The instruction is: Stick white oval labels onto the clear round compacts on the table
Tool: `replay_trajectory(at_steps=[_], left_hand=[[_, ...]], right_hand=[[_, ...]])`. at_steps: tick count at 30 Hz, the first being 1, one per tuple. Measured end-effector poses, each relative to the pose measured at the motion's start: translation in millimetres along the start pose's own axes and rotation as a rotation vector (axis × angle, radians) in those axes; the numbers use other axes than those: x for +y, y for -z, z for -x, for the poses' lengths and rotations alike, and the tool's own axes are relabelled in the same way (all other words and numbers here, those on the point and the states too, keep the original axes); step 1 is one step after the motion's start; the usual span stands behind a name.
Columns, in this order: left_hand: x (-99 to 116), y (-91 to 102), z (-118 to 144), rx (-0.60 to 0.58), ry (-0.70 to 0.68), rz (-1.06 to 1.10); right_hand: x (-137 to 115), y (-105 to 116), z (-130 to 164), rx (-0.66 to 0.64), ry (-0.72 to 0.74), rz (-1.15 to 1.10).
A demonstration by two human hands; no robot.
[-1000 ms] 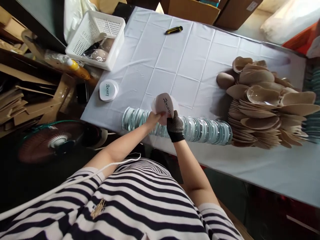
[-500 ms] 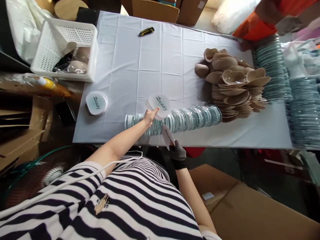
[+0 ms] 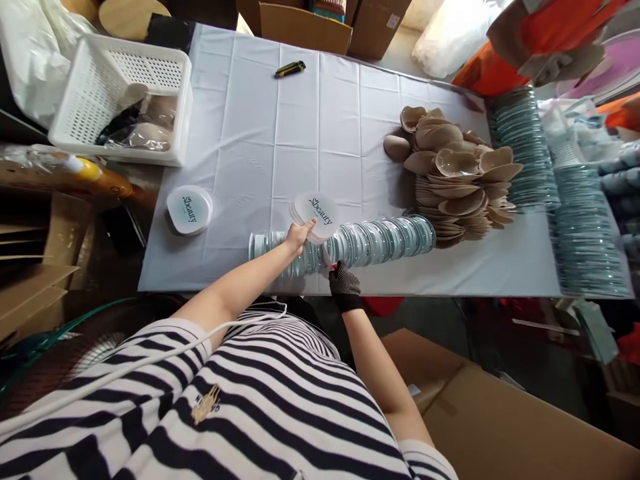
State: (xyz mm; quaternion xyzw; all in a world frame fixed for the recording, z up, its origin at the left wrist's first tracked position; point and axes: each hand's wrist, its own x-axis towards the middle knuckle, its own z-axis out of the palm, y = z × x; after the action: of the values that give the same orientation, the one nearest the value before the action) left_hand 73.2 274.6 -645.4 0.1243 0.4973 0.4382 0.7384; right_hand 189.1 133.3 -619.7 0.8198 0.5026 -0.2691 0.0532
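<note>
My left hand is closed on a fanned stack of round white cards printed "beauty", thumb on top. Below it lies a long row of clear plastic cases standing on edge, pressed together near the table's front edge. My right hand, in a dark fingerless glove, pinches a single printed card. That card stands edgewise at the row, its upper part among the cases; how deep it sits I cannot tell. Another stack of the same cards rests at the left of the table.
Beige moulded cups are piled right of the row, with stacked clear cases beyond. A white basket holds bagged cups. A yellow-black utility knife lies at the back. A co-worker's gloved hand shows at upper right.
My right hand has moved up and slightly left, carrying the single card from in front of the row in among the cases. My left hand keeps its stack nearly still.
</note>
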Motion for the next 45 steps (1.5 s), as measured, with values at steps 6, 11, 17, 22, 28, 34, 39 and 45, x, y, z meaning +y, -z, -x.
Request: replay_trajectory(at_steps=[6, 11, 17, 22, 28, 34, 39, 45], left_hand=[[-1, 2.3, -2, 0.000, -0.009, -0.007], [-1, 4.2, -1, -0.012, -0.007, -0.018], [-10, 6.6, -2, -0.013, -0.096, -0.078], [-20, 6.6, -9, 0.025, -0.180, -0.106], [-12, 2.7, 3, -0.086, -0.183, -0.133], [-6, 3.3, 27, -0.122, -0.152, -0.177], [3, 6.9, 21, -0.149, -0.131, -0.178], [27, 23.4, -4, -0.003, -0.157, -0.045]], right_hand=[[-13, -16, -18, -0.047, 0.088, 0.051], [-16, -19, -24, -0.180, 0.037, -0.302], [-27, -13, -35, -0.559, -0.112, -1.261], [-4, 5, -38, -0.635, -0.088, -0.960], [7, 60, -52, 0.256, 0.092, -0.449], [-34, 59, -39, 0.459, 0.409, -0.367], [-28, 36, -31, 0.533, 0.133, -0.640], [30, 3, 43, 0.488, 0.117, -0.298]])
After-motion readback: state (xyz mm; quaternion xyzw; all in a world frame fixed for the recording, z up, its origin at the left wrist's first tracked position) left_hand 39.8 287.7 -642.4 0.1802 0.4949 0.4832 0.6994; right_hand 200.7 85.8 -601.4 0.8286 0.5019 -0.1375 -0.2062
